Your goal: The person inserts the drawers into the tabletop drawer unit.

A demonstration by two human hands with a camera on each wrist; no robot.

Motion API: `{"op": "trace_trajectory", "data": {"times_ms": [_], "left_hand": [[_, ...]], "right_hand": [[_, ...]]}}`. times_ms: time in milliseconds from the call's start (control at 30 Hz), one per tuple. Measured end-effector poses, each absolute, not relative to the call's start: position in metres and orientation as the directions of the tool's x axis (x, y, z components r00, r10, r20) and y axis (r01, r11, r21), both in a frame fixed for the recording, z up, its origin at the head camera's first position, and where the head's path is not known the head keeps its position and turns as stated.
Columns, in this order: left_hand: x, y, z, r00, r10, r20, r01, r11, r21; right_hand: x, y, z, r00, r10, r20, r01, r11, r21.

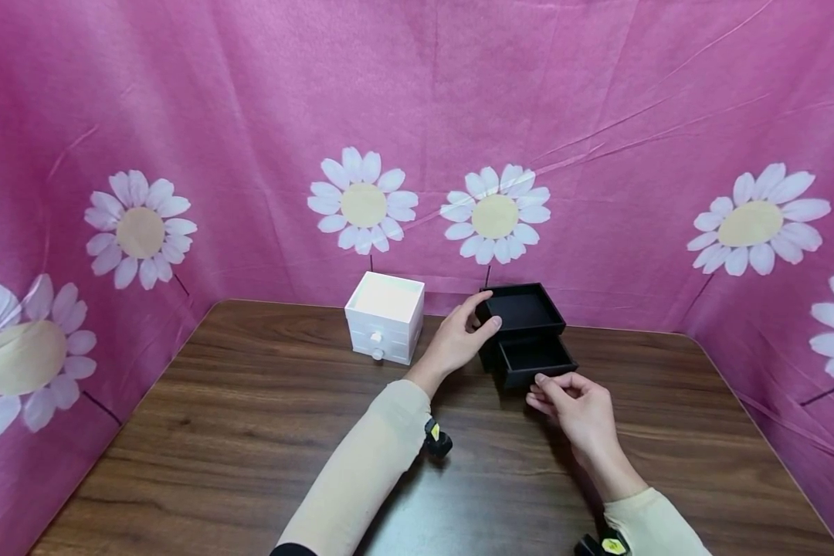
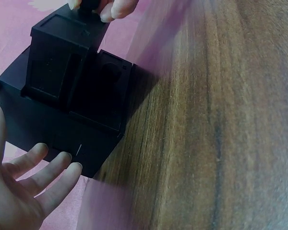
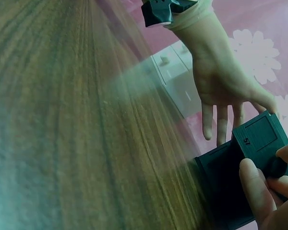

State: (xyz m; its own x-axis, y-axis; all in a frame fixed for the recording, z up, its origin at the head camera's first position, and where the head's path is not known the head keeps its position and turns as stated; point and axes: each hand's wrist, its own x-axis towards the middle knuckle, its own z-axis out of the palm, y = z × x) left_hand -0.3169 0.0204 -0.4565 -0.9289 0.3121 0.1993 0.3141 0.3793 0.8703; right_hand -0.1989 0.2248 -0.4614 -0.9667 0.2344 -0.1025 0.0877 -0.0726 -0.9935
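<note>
A small black drawer box (image 1: 524, 309) has its lower drawer (image 1: 537, 357) pulled partway out toward me. With thumb and fingers, my right hand (image 1: 584, 413) pinches the round black knob (image 3: 278, 167) on the drawer's front. The left hand (image 1: 455, 336) rests against the box's left side, thumb at the near top corner. Its other fingers (image 2: 53, 189) are spread and nearly straight beside that wall in the left wrist view. From the head view, the drawer's visible inside holds nothing, and the right fingers hide the knob.
To the left of the black box stands a similar white drawer box (image 1: 385, 316) with white knobs. Both are near the back edge of the wooden table (image 1: 250, 425). A pink cloth (image 1: 250, 116) printed with daisies hangs behind and around it.
</note>
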Motion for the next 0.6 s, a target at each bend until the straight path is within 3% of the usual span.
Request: {"op": "trace_trajectory", "data": {"times_ms": [600], "left_hand": [[-0.317,0.022,-0.457,-0.929,0.304,0.210,0.320,0.379,0.868]], "right_hand": [[-0.219,0.221,-0.464,-0.967,0.232,-0.101,0.084,-0.080,-0.993]]}}
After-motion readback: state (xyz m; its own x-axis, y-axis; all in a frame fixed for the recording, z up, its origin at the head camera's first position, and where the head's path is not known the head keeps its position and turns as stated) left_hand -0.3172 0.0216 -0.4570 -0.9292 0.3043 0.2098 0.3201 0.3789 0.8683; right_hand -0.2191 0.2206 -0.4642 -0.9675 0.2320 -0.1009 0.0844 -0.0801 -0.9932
